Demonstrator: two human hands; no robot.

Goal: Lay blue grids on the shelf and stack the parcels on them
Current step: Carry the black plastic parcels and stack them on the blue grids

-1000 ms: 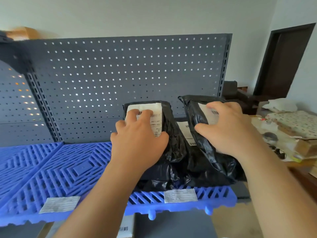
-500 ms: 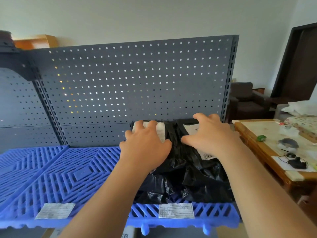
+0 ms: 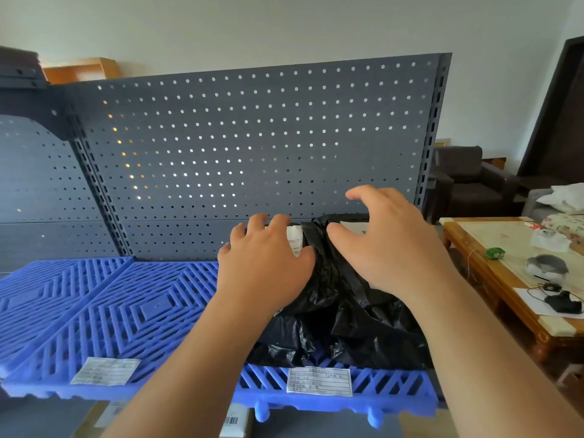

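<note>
I see blue grids (image 3: 126, 311) flat side by side on the shelf (image 3: 252, 147); two crumpled black parcels (image 3: 347, 317) with white labels (image 3: 294, 240) lie on the right one.

Pale plain wall (image 3: 284, 23), even daylight. Right side: dark armchair (image 3: 467, 181) against the wall, dark door (image 3: 559, 121) beyond it, glossy wooden table (image 3: 493, 279) nearer, top cluttered.
</note>
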